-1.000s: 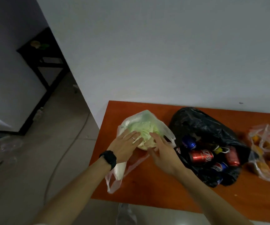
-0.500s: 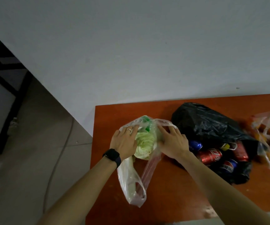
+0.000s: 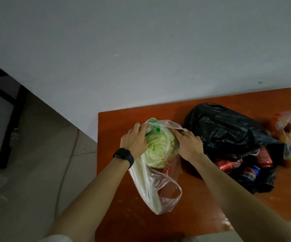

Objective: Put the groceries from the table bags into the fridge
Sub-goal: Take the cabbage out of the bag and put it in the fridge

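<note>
You are moving left grip [image 3: 134,142] and right grip [image 3: 188,145] from atop cabbage [image 3: 158,151] to its sides | left cupping, right pressing straight-fingered | clear bag [image 3: 151,193] slipping down | lift-out looking imminent

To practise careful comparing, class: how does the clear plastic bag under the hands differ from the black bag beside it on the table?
The clear bag is see-through, its cabbage plain to see; the black bag is opaque, showing drink cans only at its mouth. The left hand and right hand are on the clear bag's cabbage; the black bag lies beside them. Both bags lie open on the table.
</note>
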The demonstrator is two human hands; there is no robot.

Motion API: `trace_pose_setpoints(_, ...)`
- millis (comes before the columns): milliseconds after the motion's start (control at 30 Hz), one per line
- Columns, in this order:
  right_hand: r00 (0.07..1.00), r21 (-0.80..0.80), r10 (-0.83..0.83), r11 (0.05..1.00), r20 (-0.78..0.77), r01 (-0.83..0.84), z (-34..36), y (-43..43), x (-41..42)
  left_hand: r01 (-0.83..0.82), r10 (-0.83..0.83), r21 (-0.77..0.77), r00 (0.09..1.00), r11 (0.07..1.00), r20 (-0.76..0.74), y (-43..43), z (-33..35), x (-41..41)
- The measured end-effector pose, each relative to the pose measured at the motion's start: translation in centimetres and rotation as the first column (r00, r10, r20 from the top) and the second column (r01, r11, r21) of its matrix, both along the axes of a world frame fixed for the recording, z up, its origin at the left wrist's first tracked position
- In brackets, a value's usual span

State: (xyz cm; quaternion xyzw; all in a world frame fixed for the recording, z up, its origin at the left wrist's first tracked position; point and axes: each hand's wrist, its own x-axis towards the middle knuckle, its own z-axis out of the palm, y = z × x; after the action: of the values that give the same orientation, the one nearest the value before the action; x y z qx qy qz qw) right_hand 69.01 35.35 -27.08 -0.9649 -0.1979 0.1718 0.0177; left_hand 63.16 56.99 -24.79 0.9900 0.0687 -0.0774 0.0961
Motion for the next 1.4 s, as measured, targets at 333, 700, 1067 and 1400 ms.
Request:
trace_pose_setpoints(333, 0.932, 0.315, -0.147, 0.948, 0.332, 0.038, 2.3, 1.5, -6.4, 0.132, -0.170, 0.240, 0.975, 0.962, 0.143, 0.5, 0.1, 2.1)
trace_pose_setpoints(700, 0.955, 0.430, -0.185, 0.862, -0.230, 0.270, -0.4, -1.5, 3.1, 0.194, -0.194, 0.022, 0.981, 0.981, 0.017, -0.6, -0.8, 7.4)
trace_pose_setpoints(1067, 0.989, 0.130, -0.090, 0.986, -0.114, 0.105, -1.7, -1.9, 5.2, 0.277, -0.285, -0.068, 0.948, 0.958, -0.145, 2.3, -2.5, 9.8)
trace_pose_setpoints(1400, 0.979, 0.484, -0.202, 0.854, -0.026, 0.189, -0.7, -0.9, 7.2, -0.146, 0.061, -0.384, 0.972, 0.912, -0.225, 2.5, -4.5, 12.1)
